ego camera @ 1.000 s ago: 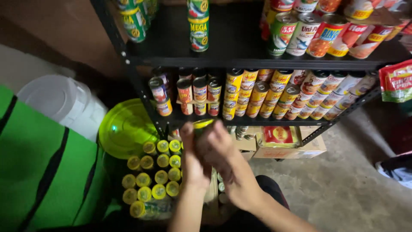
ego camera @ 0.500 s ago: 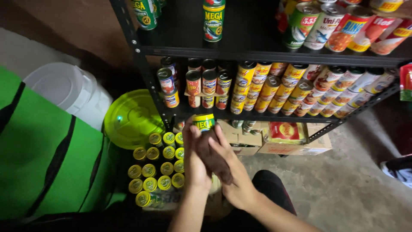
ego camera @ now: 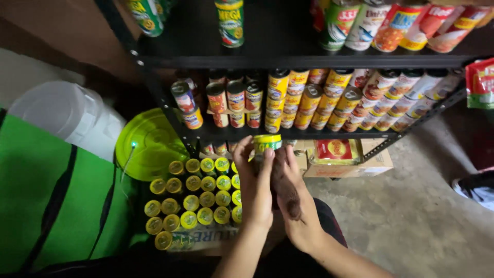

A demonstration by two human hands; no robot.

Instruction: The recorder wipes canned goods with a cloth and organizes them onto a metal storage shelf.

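Two hands close together, low in the middle. Left hand (ego camera: 256,188) wrapped round the side of a small can with a yellow-green top (ego camera: 267,144), fingers curled on it. Right hand (ego camera: 293,198) pressed against the other side, fingers flat and pointing up. Can held upright between both, just below the front edge of the lower shelf (ego camera: 288,135). Held with two hands, maybe to keep it steady and straight.

Just left of the hands, a tray of small cans with yellow caps (ego camera: 198,198), packed tight in rows so none tip.

A bit further, a round green lid (ego camera: 146,146) beside a white tub (ego camera: 67,116), and a green bag (ego camera: 46,206) at the left.

On the lower shelf, rows of cans (ego camera: 309,100), stacked in twos, labels out to be seen. Under it, a cardboard box (ego camera: 355,159) on the floor.

Furthest, bigger cans (ego camera: 229,20) on the top shelf (ego camera: 288,59).
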